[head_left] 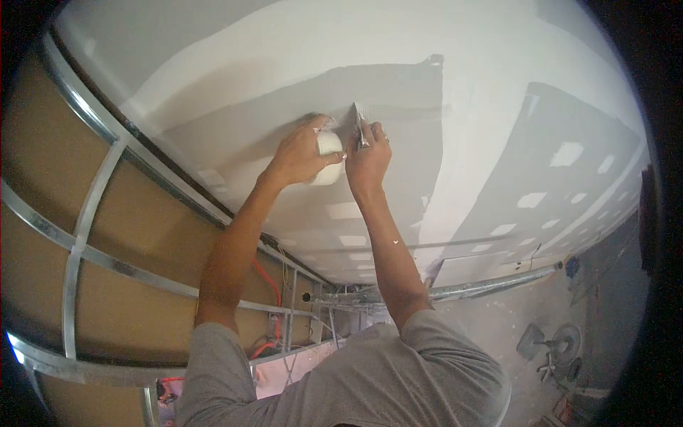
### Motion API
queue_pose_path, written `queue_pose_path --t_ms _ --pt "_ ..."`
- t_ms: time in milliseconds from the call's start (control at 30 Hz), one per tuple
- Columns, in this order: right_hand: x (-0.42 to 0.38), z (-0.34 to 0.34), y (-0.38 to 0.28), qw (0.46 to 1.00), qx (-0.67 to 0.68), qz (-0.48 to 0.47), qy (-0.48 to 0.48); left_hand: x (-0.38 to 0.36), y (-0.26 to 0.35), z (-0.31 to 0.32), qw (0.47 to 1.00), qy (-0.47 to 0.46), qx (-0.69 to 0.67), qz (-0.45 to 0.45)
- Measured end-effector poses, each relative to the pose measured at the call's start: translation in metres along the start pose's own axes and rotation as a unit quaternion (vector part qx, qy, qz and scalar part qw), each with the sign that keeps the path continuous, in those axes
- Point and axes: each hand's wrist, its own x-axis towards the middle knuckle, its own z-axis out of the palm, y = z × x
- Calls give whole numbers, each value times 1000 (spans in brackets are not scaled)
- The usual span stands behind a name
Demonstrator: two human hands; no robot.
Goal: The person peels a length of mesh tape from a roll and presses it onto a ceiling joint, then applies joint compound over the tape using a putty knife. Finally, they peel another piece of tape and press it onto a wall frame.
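Both of my hands are raised close to the grey plasterboard surface (405,92). My left hand (293,155) grips a roll of white mesh joint tape (329,146), with the thumb and fingers around its side. Just to the right, my right hand (370,164) is closed around a putty knife (359,115). The metal blade points up and lies near a faint strip across the board, while the fingers hide much of the handle. My two hands are nearly side by side, with the tape roll between them.
White filler bands (461,128) and square filler patches (567,154) mark the board. A metal stud frame (78,242) backed with brown panels runs along the left. Below are a metal pole (491,283), a red conduit (272,285) and a standing fan (565,343).
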Motion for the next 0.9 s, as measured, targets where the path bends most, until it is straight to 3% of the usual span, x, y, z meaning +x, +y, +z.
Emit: queue_pose_path --t_ms 200,300,367,400,467,500,567,700,767,900 --pt "0 2 -1 1000 -9 -10 4 10 -28 21 987 36 -157 6" --pt "1 2 -3 1000 -10 -1 0 15 -24 14 978 3 -209 -20" --pt "1 3 -3 1000 -7 -3 5 21 -17 7 952 -68 -265 -134" --pt "1 3 -3 1000 -17 -3 3 26 -22 10 952 -68 -267 -135" --pt "2 3 -3 1000 -28 -2 0 31 -23 13 933 23 -337 -124" --pt "2 4 -4 1000 -23 1 3 29 -18 8 933 23 -338 -125" --pt "2 5 -4 1000 -20 4 6 24 -9 -6 956 -29 -247 -154" --pt "2 4 -4 999 -34 3 3 37 -24 -1 954 -72 -249 -149" --pt "1 2 -5 999 -38 6 2 40 -17 -4 981 -55 -77 -171" --pt "3 4 -5 999 -40 -7 5 14 10 4 994 37 -7 -99"
